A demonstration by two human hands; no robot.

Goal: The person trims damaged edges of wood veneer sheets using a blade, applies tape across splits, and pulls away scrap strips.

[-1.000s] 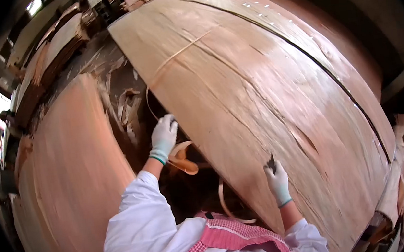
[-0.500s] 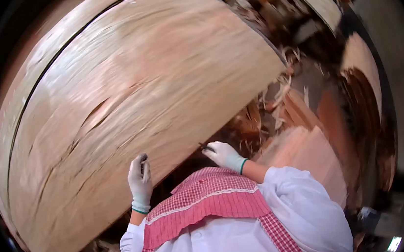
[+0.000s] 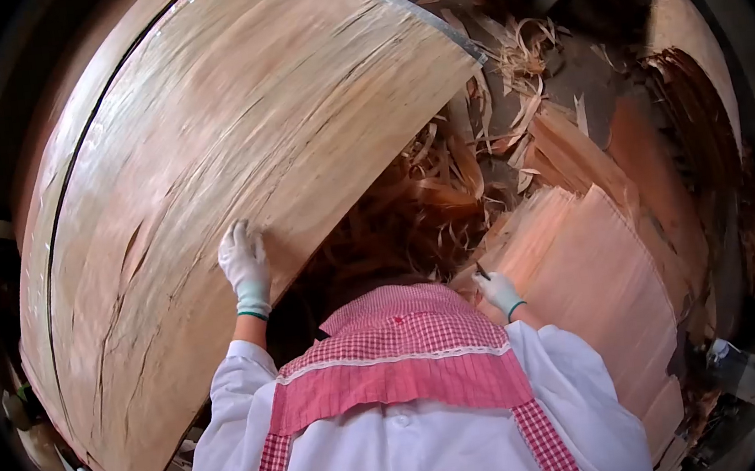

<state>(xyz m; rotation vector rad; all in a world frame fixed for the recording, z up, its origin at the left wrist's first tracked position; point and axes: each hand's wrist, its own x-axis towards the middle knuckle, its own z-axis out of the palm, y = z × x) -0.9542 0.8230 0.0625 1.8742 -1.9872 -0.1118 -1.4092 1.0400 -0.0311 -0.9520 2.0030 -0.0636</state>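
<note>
A broad sheet of pale wood veneer (image 3: 290,107), streaked with long dark cracks and splits, fills the left and upper middle of the head view. My left hand (image 3: 244,260), in a white glove with a green cuff edge, lies on the veneer near its front edge with the fingers stretched out. To the right of that edge, my right hand (image 3: 501,294), gloved the same way, is closed around a thin dark tool (image 3: 481,270); its kind cannot be made out. That hand is beside a stack of pinkish veneer pieces (image 3: 584,278), apart from the large sheet.
Curled wood scraps (image 3: 429,202) lie below the front edge of the sheet. Loose strips (image 3: 529,54) cover the floor further back. A pile of broken dark veneer (image 3: 695,101) stands at the far right. A thin dark line (image 3: 69,185) runs across the sheet's far side.
My right hand has moved away from the sheet's edge, rightward and down, with the dark tool. My left hand has moved up onto the veneer and its fingers have straightened. The view has shifted.
</note>
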